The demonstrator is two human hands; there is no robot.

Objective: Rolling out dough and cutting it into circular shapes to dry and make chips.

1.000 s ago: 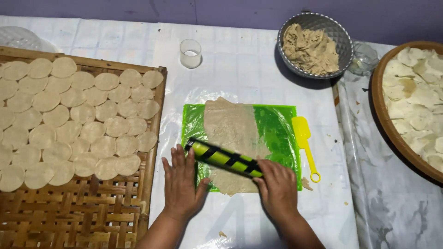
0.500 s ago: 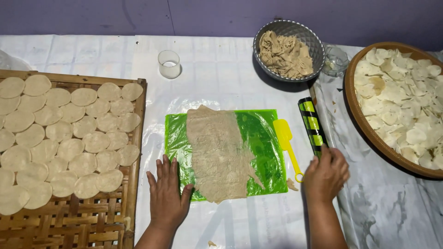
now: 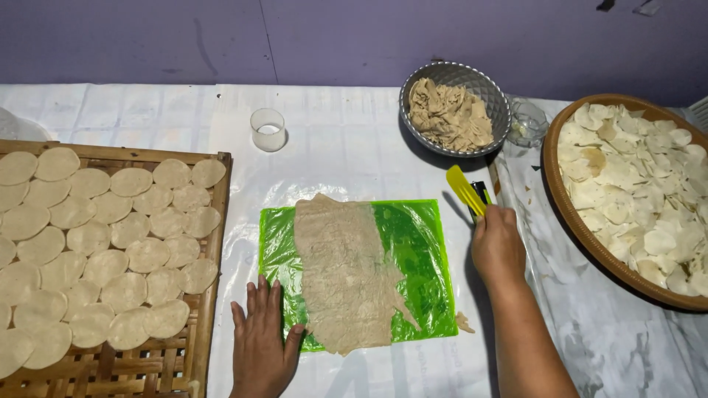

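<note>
1. Looking down from the head view: the left hand [image 3: 262, 346] lies flat and released, palm down, on the bottom-left edge of the green plastic sheet [image 3: 413, 250]. My guess is it's there to pin the sheet so it doesn't slide on the tabletop [image 3: 346, 155].
2. The right hand [image 3: 498, 247] is clenched around the handle of a yellow spatula [image 3: 464, 190], blade sticking up and away from the grip. The black-and-yellow rolling pin [image 3: 478, 197] lies just behind that blade, mostly hidden, so I can't tell if the fingers touch it too.
3. The rolled dough [image 3: 343, 276] lies thin and ragged on the sheet, between the two hands and just left of the right grip.
4. Beyond the right grip sits a metal bowl [image 3: 487, 96] of dough scraps; to its right, a round woven tray [image 3: 560, 206] piled with pale cut rounds. Left of the left hand, a bamboo rack [image 3: 214, 250] carries dough discs in rows, probably spread out to dry. A small glass cup [image 3: 268, 130] stands well beyond the left hand.
5. Compared with half a second ago: the spatula lay on the sheet's right edge then and the right hand was empty beside the pin. Now the spatula is lifted. The left hand hasn't budged.
</note>
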